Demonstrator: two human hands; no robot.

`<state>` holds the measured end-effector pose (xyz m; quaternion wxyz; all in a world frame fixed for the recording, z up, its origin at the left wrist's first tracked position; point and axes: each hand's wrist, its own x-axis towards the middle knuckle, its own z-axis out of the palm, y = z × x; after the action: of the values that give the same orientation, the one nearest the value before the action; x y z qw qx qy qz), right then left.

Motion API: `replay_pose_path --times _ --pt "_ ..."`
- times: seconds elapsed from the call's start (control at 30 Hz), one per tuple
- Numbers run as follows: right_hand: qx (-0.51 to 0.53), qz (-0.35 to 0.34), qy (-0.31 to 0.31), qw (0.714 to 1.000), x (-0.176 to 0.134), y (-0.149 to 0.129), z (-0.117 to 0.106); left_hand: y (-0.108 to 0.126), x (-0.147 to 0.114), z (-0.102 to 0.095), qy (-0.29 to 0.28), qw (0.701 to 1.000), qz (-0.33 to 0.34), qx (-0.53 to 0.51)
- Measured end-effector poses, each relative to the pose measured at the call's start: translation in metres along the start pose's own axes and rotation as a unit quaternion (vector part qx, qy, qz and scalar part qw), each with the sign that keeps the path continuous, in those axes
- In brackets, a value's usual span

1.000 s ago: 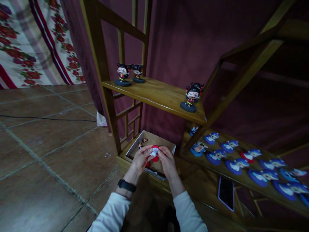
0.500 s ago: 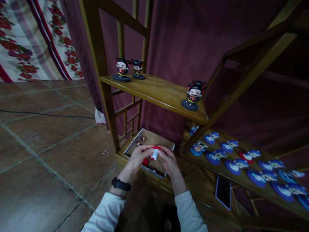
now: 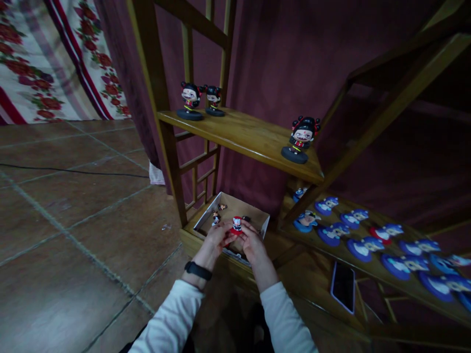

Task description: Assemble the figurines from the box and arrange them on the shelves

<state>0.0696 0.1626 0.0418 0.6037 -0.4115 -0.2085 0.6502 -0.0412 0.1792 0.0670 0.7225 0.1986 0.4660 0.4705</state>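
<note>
Over the shallow cardboard box (image 3: 260,212), both my hands are closed at the fingertips around a small figurine (image 3: 237,224) in red, white and black. My left hand (image 3: 215,240), with a black band on its wrist, pinches it from the left, and a red piece (image 3: 229,239) shows at its fingertips. From the right, my right hand (image 3: 254,245) grips the same figurine near its lower part. Small dark-haired figures (image 3: 216,217) lie in the box beyond my hands. My fingers partly cover the box's contents.
Black-haired figurines on dark round bases, one at the right end (image 3: 300,139), stand on the wooden shelf (image 3: 243,135) above. Several blue-haired figures (image 3: 364,247) on mostly blue bases line the lower right shelf. A phone (image 3: 343,287) lies nearby. Tiled floor (image 3: 91,255) spreads at left.
The figurine has been turned, so its white and black front now shows instead of a plain white part. My hands have shifted slightly, uncovering more of the small figures in the box.
</note>
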Motion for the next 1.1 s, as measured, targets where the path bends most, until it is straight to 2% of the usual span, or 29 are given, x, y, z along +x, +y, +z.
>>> replay_pose_path --times 0.13,0.37,0.73,0.93,1.1 --pt "0.006 -0.002 -0.004 1.000 0.000 -0.002 0.000 0.005 -0.004 -0.003 -0.046 0.999 -0.007 -0.018" --pt "-0.018 -0.019 -0.030 0.999 -0.006 -0.010 0.006 0.010 -0.007 -0.004 -0.063 0.998 0.003 -0.002" --pt "-0.034 -0.011 -0.028 0.999 -0.002 -0.002 -0.002 0.002 -0.001 -0.008 -0.015 1.000 0.003 0.000" --pt "-0.032 -0.013 -0.041 0.999 -0.002 -0.004 0.000 0.002 -0.004 -0.007 -0.058 0.998 0.003 0.008" --pt "-0.051 -0.014 -0.041 0.998 -0.004 -0.005 0.004 -0.003 -0.002 -0.005 -0.033 0.998 0.048 0.020"
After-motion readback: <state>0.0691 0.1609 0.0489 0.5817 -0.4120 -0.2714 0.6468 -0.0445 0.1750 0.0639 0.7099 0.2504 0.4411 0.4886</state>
